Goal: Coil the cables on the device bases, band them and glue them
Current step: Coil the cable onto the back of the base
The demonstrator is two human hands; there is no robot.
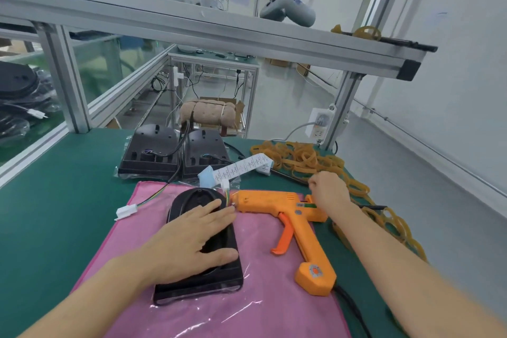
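Observation:
A black device base in clear plastic lies on a pink cloth. My left hand rests flat on top of it, fingers straight. Its thin coloured cable with a white connector shows at the base's far end. An orange glue gun lies on the cloth to the right, nozzle toward the base. My right hand reaches over the gun to the pile of tan rubber bands, fingers curled at its edge; what they pinch is hidden.
Two more black bases stand behind the cloth, with a loose white connector at the left. A white label strip lies across the middle. Aluminium frame posts and a power socket stand at the back right. The green table ends at the right.

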